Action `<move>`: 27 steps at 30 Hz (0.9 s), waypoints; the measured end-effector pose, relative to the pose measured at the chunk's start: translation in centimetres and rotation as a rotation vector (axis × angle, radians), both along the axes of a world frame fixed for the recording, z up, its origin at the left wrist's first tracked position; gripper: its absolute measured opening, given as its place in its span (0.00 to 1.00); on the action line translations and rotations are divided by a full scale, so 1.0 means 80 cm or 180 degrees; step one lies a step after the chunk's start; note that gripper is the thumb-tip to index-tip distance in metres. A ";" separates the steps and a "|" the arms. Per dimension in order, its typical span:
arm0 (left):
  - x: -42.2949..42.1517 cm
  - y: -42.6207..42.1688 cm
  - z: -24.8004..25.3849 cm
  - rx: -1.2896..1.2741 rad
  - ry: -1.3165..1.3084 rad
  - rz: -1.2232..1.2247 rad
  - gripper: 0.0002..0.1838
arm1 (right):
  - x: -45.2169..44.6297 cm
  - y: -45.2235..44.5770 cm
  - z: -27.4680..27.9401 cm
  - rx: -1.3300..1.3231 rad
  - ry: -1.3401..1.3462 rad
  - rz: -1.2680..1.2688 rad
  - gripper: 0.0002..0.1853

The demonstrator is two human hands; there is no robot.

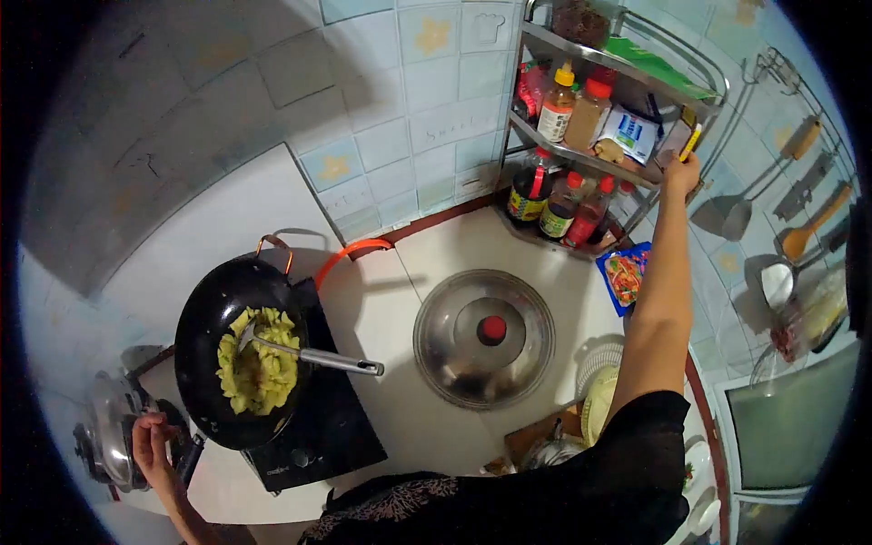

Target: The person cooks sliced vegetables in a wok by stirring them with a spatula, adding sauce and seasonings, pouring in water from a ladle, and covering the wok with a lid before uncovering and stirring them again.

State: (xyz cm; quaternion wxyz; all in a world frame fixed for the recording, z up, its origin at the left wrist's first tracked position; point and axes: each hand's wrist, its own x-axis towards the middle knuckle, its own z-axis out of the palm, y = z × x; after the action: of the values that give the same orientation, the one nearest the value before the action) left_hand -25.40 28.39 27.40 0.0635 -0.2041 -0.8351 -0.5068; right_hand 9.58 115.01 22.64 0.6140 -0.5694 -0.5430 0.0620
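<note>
At the upper right, my right hand [681, 173] reaches the middle shelf of a metal rack [581, 162]. Its fingers are closed around a small clear container with a yellow edge [692, 143], partly hidden. Down at the left, my left hand [154, 445] is raised beside the black wok [204, 318], its fingers loosely curled and apart, with nothing visible in them. Chopped yellow-green food [259, 386] lies in the wok. A metal spatula [336, 361] rests in the food, its handle over the wok's right rim. Beneath the wok is a black cooktop [336, 436].
A glass lid with a red knob [491, 331] lies on the white counter. Sauce bottles [557, 207] fill the lower shelf. A blue food packet [625, 277] is below the rack. Utensils [727, 213] hang on the right wall. A silver lidded pot [113, 436] stands at far left.
</note>
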 end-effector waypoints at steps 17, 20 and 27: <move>0.007 -0.055 -0.020 0.0200 0.0018 0.0139 0.07 | 0.022 -0.036 0.002 -0.0260 -0.1567 -0.0250 0.19; 0.011 -0.085 -0.005 -0.0182 0.0012 0.0142 0.08 | 0.017 -0.034 0.022 -0.0817 -0.1074 0.1882 0.17; -0.006 -0.156 -0.030 -0.1096 0.0848 -0.0011 0.12 | -0.174 -0.499 0.068 -0.1158 -0.1723 0.4892 0.15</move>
State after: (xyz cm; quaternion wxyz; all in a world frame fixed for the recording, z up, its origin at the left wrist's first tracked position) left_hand -25.92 15.87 25.03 0.1366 -0.2784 -0.8933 -0.3254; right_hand -4.37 75.13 28.12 0.1474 -0.1259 -0.8906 0.4115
